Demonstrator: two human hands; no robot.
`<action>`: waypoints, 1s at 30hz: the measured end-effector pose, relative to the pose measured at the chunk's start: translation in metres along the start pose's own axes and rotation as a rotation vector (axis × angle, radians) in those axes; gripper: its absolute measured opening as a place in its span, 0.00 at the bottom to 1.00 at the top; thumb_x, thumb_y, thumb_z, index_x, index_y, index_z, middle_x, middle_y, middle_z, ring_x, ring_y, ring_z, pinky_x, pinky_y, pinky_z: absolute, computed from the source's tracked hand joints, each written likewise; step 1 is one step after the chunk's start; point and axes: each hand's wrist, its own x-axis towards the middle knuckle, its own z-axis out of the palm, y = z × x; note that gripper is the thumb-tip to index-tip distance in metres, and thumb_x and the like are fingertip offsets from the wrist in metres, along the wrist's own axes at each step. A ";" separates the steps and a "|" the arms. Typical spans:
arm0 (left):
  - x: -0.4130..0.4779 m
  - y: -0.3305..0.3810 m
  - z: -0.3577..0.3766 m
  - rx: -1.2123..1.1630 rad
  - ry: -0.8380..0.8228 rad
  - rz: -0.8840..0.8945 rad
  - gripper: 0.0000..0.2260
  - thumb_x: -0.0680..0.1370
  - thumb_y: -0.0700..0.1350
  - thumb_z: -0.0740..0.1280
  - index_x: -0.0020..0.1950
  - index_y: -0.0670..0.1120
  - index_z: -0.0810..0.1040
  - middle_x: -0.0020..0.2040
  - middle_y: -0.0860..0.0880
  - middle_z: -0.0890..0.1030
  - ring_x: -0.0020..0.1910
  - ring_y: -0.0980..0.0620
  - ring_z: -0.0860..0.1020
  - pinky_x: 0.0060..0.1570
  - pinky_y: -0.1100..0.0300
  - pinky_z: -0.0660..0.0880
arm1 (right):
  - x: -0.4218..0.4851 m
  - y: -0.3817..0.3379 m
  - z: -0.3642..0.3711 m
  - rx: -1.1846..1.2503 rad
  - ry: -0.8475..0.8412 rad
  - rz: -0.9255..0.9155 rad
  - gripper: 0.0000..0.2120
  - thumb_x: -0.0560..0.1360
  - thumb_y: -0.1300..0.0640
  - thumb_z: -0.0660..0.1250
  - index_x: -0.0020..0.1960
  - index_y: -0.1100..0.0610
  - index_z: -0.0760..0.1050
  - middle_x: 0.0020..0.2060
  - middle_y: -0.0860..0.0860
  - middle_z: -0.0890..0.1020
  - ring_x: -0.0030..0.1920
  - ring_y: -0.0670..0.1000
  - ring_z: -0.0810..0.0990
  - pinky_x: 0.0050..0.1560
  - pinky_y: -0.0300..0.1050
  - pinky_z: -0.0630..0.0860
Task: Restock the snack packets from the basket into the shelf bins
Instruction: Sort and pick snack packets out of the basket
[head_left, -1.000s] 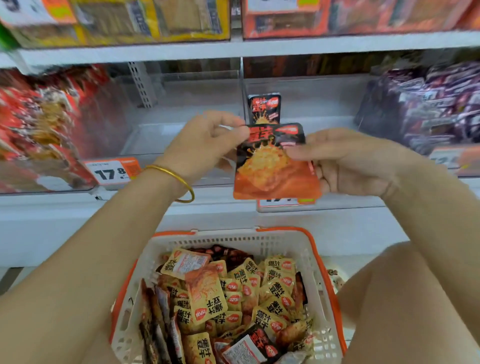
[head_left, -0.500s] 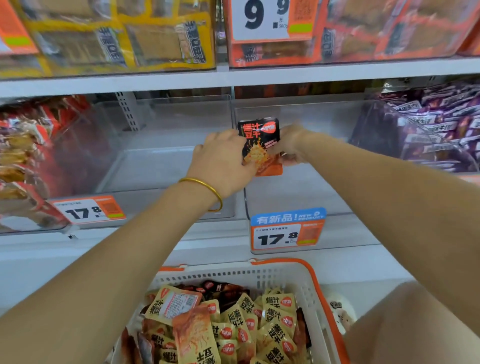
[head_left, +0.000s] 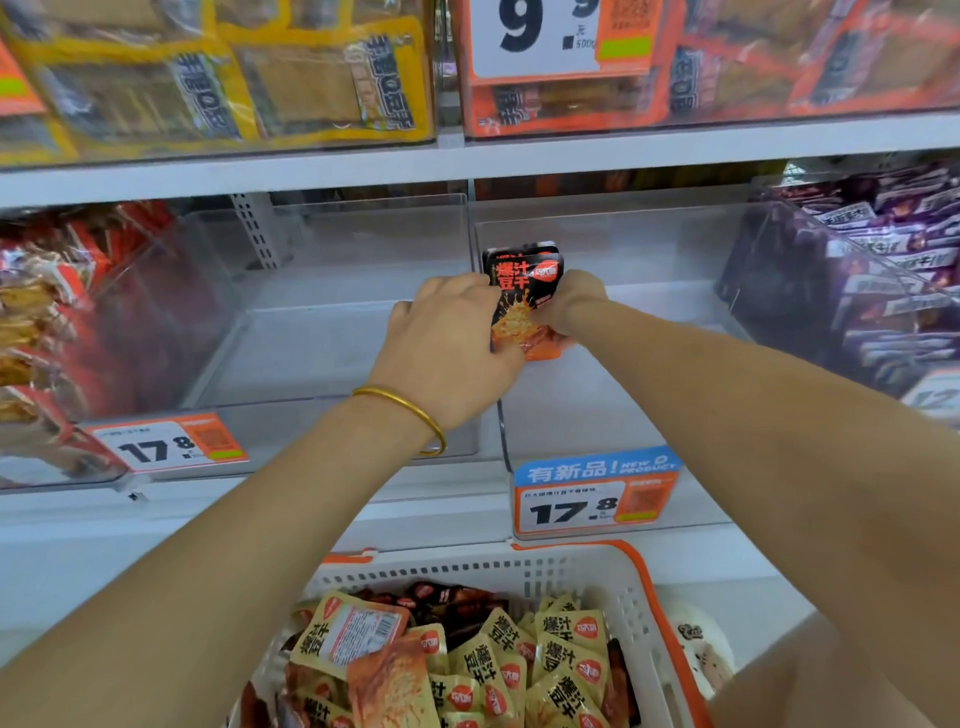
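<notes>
Both hands are close together on one item. The left hand grips the left edge and the right hand pinches the right edge of the black-and-orange snack packets, apparently more than one, held upright. They are above the blue price tag, inside the clear bin behind that tag. The basket, below the tag, holds further stock. Judgement: the packets are light, soft and glossy, liable to slide apart. They are best held by the side edges, pressed together flat, without crushing the middle.
</notes>
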 end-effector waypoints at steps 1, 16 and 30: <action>0.000 0.000 0.000 -0.006 0.000 -0.001 0.24 0.72 0.55 0.56 0.63 0.45 0.74 0.66 0.48 0.72 0.67 0.48 0.65 0.62 0.54 0.62 | 0.002 -0.001 0.002 0.015 0.016 0.005 0.18 0.75 0.55 0.67 0.33 0.56 0.62 0.53 0.57 0.82 0.53 0.55 0.81 0.56 0.45 0.77; -0.002 -0.002 0.001 -0.072 0.023 0.028 0.27 0.68 0.54 0.54 0.62 0.44 0.74 0.64 0.47 0.73 0.65 0.47 0.66 0.62 0.55 0.64 | 0.014 -0.001 0.010 0.240 -0.041 0.126 0.20 0.70 0.53 0.74 0.52 0.61 0.68 0.47 0.57 0.81 0.49 0.56 0.83 0.54 0.48 0.79; -0.025 -0.009 0.002 -0.274 0.249 0.082 0.27 0.73 0.60 0.57 0.65 0.44 0.75 0.66 0.46 0.74 0.67 0.45 0.69 0.66 0.55 0.62 | -0.068 -0.008 -0.068 0.389 -0.065 -0.072 0.15 0.73 0.59 0.72 0.35 0.58 0.67 0.30 0.56 0.78 0.30 0.51 0.80 0.33 0.45 0.80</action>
